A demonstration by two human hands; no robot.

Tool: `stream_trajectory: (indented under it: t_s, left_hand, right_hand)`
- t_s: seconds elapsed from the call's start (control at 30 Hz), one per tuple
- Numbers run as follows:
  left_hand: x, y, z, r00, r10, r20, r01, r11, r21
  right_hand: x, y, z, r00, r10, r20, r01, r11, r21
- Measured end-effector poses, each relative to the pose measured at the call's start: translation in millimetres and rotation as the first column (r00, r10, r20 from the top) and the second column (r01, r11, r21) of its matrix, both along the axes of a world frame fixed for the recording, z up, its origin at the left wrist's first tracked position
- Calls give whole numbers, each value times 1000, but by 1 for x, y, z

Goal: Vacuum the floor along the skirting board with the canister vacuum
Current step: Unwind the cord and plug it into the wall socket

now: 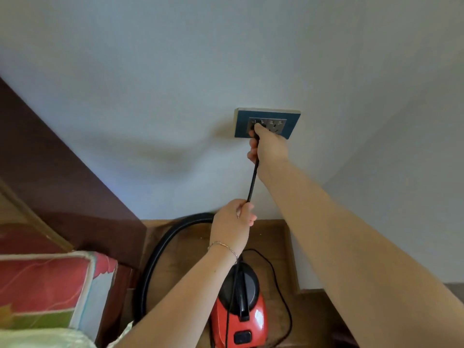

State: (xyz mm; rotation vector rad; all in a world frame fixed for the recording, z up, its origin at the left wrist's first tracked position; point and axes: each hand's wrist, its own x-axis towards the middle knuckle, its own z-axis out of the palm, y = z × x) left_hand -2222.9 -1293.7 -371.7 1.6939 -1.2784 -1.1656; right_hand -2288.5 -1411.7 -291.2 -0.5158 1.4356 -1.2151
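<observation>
A red and black canister vacuum (244, 312) stands on the wooden floor below me, close to the wall. Its black ribbed hose (155, 257) arcs up to the left along the skirting board (271, 223). My right hand (268, 144) grips the black plug against the left socket of a blue wall outlet (291, 125). The black power cord (253, 182) runs taut from the plug down to my left hand (232, 223), which is closed around it. More cord loops on the floor to the right of the vacuum.
A dark wooden bed frame (50, 156) slants along the left, with a red, green and white patterned mattress (42, 287) at the lower left. A pale wall fills the upper view; a corner juts out on the right.
</observation>
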Motion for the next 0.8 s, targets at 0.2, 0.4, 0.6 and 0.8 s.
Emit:
stream_trajectory:
  t_s: [0.2, 0.4, 0.6, 0.8]
  left_hand:
    - [-8, -3, 2, 998, -8, -62, 9, 1000, 19]
    - [-8, -12, -3, 997, 4, -76, -1, 1000, 29]
    - [-12, -14, 0, 994, -2, -108, 7, 999, 40]
    - [-14, -9, 0, 991, 15, -134, -17, 1000, -9]
  right_hand:
    - [-4, -5, 8, 1000, 20, -22, -19, 999, 49]
    - [-4, -12, 10, 998, 40, -57, -38, 999, 37]
    - [-11, -14, 19, 992, 116, -41, -113, 992, 56]
    - [-18, -15, 26, 965, 258, -37, -255, 964, 80]
